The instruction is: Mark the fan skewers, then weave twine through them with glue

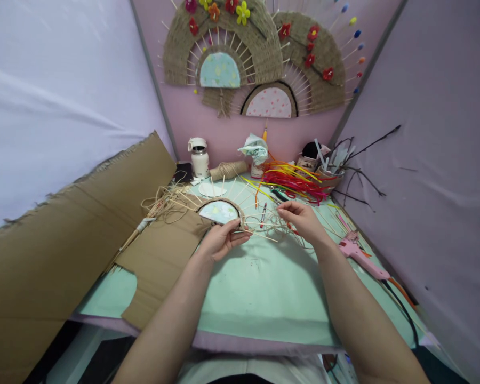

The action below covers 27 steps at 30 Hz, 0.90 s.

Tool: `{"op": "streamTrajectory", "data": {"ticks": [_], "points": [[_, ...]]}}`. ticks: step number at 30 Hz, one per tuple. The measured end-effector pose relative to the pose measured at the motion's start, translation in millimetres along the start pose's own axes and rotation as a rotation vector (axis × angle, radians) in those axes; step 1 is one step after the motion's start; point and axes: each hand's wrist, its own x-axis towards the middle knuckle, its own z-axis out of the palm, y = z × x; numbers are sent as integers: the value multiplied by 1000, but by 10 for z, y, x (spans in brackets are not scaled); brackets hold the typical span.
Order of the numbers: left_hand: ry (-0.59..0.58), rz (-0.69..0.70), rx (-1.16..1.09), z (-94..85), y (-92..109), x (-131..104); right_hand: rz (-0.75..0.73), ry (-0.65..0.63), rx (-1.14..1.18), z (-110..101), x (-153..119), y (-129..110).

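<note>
One half-round fan (219,211) clasped in left hand (223,240), one twine strand (269,228) pinched in closed right hand (301,217)

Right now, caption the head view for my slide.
Left hand holds a small fan, right hand beside it, larger fans behind.

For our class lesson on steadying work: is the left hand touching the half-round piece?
Touching. The head view shows the left hand with its thumb lying over the lower edge of the half-round piece.
</note>
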Motion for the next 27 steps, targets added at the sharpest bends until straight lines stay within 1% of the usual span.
{"op": "streamTrajectory", "data": {"ticks": [3, 7, 12, 16, 20, 23, 27], "points": [[-31, -29, 41, 5, -19, -11, -66, 37, -42, 16, 10, 4], [-85, -76, 39, 2, -20, -39, -63, 48, -63, 62, 22, 37], [-118, -103, -16, -12, -8, -61, -62, 30, -90, 155, 7, 54], [-151, -148, 28, 10, -33, -78, -68, 14, -107, 235, -6, 107], [-193, -166, 71, 41, -59, -96, -72, 1, -116, 262, 2, 177], [-193, -151, 83, 39, -64, -96, -58, -14, -116, 262, 13, 200], [-155, -132, 54, 22, -53, -80, -27, -36, -108, 266, 20, 197]]}}
